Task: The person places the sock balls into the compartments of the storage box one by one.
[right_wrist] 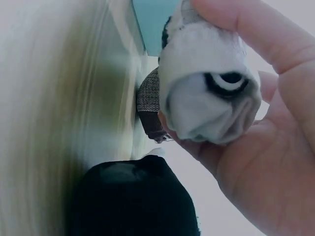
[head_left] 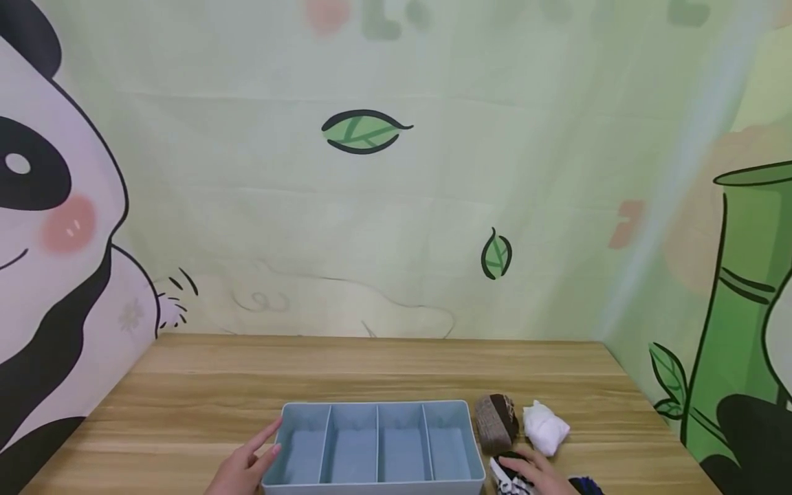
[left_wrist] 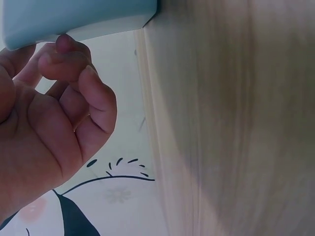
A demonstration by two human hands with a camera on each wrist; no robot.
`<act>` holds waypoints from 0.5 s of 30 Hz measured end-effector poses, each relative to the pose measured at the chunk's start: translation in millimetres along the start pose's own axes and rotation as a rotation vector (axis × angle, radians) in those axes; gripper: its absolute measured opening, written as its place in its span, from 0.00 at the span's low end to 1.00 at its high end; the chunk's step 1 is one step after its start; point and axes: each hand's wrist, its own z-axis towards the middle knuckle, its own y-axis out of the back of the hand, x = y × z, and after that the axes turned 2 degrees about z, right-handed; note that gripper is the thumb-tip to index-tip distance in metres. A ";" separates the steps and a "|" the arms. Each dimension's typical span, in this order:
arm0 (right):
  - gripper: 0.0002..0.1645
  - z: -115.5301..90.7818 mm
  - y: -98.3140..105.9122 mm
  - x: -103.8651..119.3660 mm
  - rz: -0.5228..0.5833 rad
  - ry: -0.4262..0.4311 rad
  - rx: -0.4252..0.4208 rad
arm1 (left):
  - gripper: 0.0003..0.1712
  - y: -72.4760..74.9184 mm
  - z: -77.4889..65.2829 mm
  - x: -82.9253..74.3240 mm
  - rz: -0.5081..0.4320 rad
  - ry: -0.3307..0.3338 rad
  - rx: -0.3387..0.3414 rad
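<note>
A pale blue box (head_left: 377, 489) with several narrow compartments stands near the table's front edge; no objects show inside it. My left hand (head_left: 243, 467) touches the box's left side with its fingertips, the other fingers loosely bent in the left wrist view. Just right of the box, my right hand (head_left: 540, 473) grips a rolled white-and-black pair of socks (right_wrist: 209, 93) between thumb and fingers. Behind that hand lie a brown-and-black sock roll (head_left: 495, 423) and a white sock roll (head_left: 546, 427). A dark blue sock roll (head_left: 586, 485) is partly cut off at the bottom edge.
The wooden table (head_left: 383, 364) reaches back to a pale green printed cloth (head_left: 247, 172) with a panda and leaves. In the right wrist view, a dark roll (right_wrist: 133, 196) sits close beside my right hand.
</note>
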 end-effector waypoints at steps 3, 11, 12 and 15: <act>0.28 -2.1 2.4 -1.3 0.030 -0.092 0.042 | 0.33 -0.5 0.2 0.0 -0.006 -0.003 -0.002; 0.35 -6.9 1.9 -13.4 0.065 -0.186 -0.039 | 0.34 0.3 -0.5 -1.3 -0.026 -0.004 0.015; 0.35 -6.0 3.7 -10.6 0.094 -0.218 -0.035 | 0.35 0.6 -0.7 -1.6 -0.029 -0.005 0.021; 0.36 -2.1 10.9 2.5 0.156 -0.282 -0.039 | 0.35 1.3 -1.1 -2.2 -0.033 -0.009 0.034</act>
